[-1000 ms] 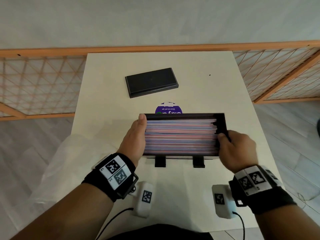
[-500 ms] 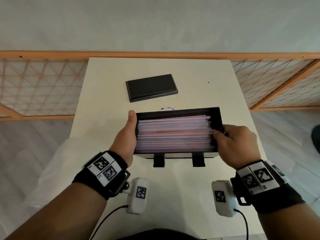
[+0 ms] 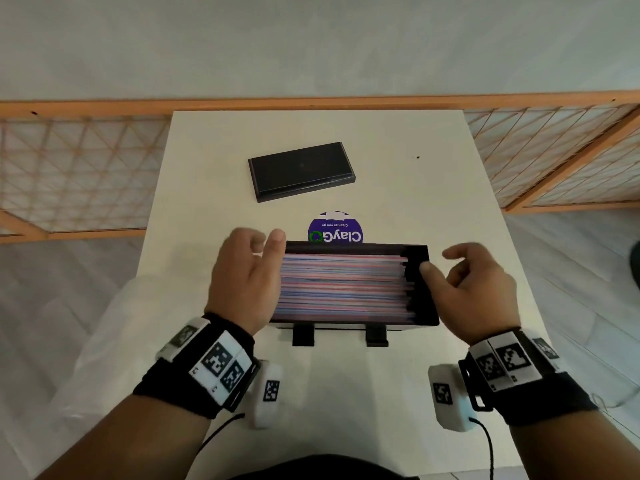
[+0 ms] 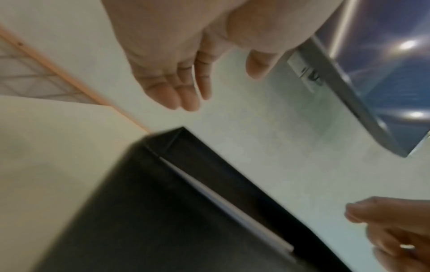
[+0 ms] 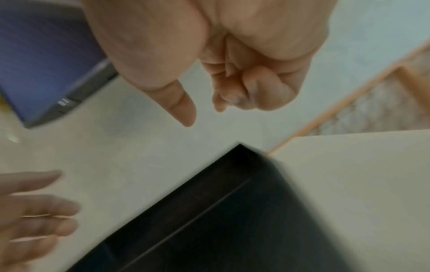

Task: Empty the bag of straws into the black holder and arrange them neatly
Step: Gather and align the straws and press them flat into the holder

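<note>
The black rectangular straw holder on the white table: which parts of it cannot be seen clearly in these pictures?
- Left end wall of the black rectangular straw holder: head view, covered by the left hand.
- Striped paper straws: wrist views, blurred by motion; the count is too fine to tell.
- Round purple sticker: head view, lower part hidden behind the holder's far wall.

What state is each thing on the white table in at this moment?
Black rectangular holder: open-topped, standing on the table.
Pink and blue straws: lying flat inside the holder.
Flat black lid: off, lying behind the holder.
Left hand: open, holding nothing.
Right hand: open, holding nothing.
</note>
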Tool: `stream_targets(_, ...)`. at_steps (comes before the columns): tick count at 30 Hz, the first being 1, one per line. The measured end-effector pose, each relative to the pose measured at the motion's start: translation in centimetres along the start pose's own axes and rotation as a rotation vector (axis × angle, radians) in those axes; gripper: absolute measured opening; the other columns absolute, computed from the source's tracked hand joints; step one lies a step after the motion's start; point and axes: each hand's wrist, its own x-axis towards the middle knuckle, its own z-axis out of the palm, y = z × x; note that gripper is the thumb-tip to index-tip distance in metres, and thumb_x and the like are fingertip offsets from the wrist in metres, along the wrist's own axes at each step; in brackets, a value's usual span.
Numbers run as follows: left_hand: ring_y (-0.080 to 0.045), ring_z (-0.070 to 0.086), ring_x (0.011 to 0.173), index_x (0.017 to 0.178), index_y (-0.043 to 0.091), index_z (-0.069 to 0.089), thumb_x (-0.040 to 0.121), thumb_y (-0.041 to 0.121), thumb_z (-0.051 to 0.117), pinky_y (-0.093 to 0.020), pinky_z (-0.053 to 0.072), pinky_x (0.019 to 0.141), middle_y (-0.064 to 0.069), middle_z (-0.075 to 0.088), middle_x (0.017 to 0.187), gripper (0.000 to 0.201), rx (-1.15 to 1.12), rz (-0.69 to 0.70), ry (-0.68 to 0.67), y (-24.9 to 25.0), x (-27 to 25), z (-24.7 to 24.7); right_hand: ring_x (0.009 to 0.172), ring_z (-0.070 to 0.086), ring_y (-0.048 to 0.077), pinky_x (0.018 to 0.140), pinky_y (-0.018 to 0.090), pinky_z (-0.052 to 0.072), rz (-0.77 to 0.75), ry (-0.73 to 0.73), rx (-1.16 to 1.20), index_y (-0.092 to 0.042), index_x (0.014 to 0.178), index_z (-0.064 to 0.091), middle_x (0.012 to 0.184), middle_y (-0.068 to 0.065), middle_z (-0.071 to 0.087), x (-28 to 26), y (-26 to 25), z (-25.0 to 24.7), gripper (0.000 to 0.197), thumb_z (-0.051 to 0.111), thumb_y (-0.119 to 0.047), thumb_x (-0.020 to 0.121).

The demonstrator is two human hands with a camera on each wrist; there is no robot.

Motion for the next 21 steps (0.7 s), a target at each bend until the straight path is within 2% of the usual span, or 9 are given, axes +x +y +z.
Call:
stream_targets(1,-0.019,0.062,0.083,0.095,0.018,0.059,0.096,0.053,0.05,-0.031,0.043,0.071,0.004,0.066,0.091,0.037,-0.09,0.038,0.014,0.6,0.1,-0.2,0.06,0.054,0.002,0.057,0.02,0.036,-0.052,0.029,0.026,-0.019,0.094,0.06,0.062,-0.005,0.06,0.1,-0.8,-0.2,0.021,0.07,-0.035,0.083)
stream_targets(2,-0.019,0.063,0.071,0.086,0.017,0.059,0.094,0.05,0.055,-0.033,0.046,0.063,0.003,0.067,0.078,0.035,-0.219,0.026,-0.037,1.2,0.2,-0.2,0.058,0.056,0.003,0.057,0.016,0.038,-0.086,0.004,0.054,-0.021,0.086,0.061,0.06,-0.004,0.06,0.2,-1.5,-0.1,0.017,0.071,-0.035,0.082)
stream_targets(3,-0.02,0.062,0.06,0.08,0.014,0.059,0.093,0.046,0.059,-0.033,0.046,0.056,0.0,0.066,0.068,0.035,-0.34,-0.04,-0.13,1.7,0.3,0.2,0.057,0.058,0.006,0.058,0.016,0.044,-0.085,-0.091,0.092,-0.021,0.079,0.062,0.059,-0.003,0.062,0.4,-2.0,0.4,0.017,0.071,-0.035,0.08)
stream_targets(4,-0.021,0.058,0.052,0.077,0.011,0.059,0.095,0.039,0.061,-0.032,0.044,0.051,-0.003,0.064,0.063,0.033,-0.44,-0.142,-0.24,2.2,0.4,0.7,0.055,0.06,0.012,0.06,0.023,0.05,-0.048,-0.25,0.141,-0.02,0.074,0.062,0.059,0.0,0.064,0.6,-2.5,1.2,0.018,0.071,-0.034,0.08)
stream_targets(6,-0.021,0.056,0.047,0.078,0.01,0.059,0.098,0.033,0.059,-0.029,0.041,0.048,-0.007,0.061,0.061,0.031,-0.512,-0.321,-0.441,2.7,0.4,2.0,0.055,0.06,0.023,0.054,0.031,0.05,0.062,-0.623,0.228,-0.016,0.068,0.061,0.062,0.012,0.067,0.9,-3.0,3.0,0.023,0.07,-0.029,0.085)
stream_targets(8,-0.021,0.057,0.048,0.082,0.01,0.059,0.098,0.036,0.058,-0.027,0.042,0.048,-0.007,0.062,0.064,0.031,-0.424,-0.373,-0.563,2.5,0.4,3.1,0.055,0.059,0.024,0.05,0.028,0.045,0.117,-0.783,0.248,-0.011,0.068,0.061,0.069,0.022,0.067,1.1,-3.3,4.4,0.025,0.067,-0.022,0.089)
stream_targets(12,-0.02,0.061,0.052,0.084,0.01,0.061,0.097,0.045,0.057,-0.026,0.043,0.052,-0.007,0.066,0.069,0.037,-0.244,-0.331,-0.593,1.5,0.6,4.2,0.051,0.061,0.023,0.049,0.028,0.048,0.216,-0.764,0.345,-0.008,0.07,0.061,0.065,0.012,0.065,1.5,-3.6,5.4,0.023,0.066,-0.016,0.091)
stream_targets(18,-0.025,0.065,0.055,0.09,0.008,0.062,0.096,0.051,0.056,-0.025,0.045,0.051,-0.01,0.069,0.072,0.044,-0.238,-0.405,-0.59,1.3,1.0,4.7,0.052,0.066,0.027,0.047,0.029,0.052,0.43,-0.711,0.585,-0.003,0.088,0.059,0.067,0.016,0.065,1.7,-3.6,5.6,0.013,0.065,-0.014,0.092)
stream_targets(21,-0.024,0.065,0.055,0.092,0.007,0.062,0.096,0.051,0.055,-0.024,0.044,0.051,-0.009,0.069,0.072,0.044,-0.194,-0.42,-0.606,1.2,1.2,5.0,0.055,0.067,0.029,0.052,0.032,0.056,0.498,-0.7,0.701,-0.002,0.09,0.059,0.069,0.017,0.066,1.8,-3.9,5.4,0.011,0.063,-0.013,0.093)
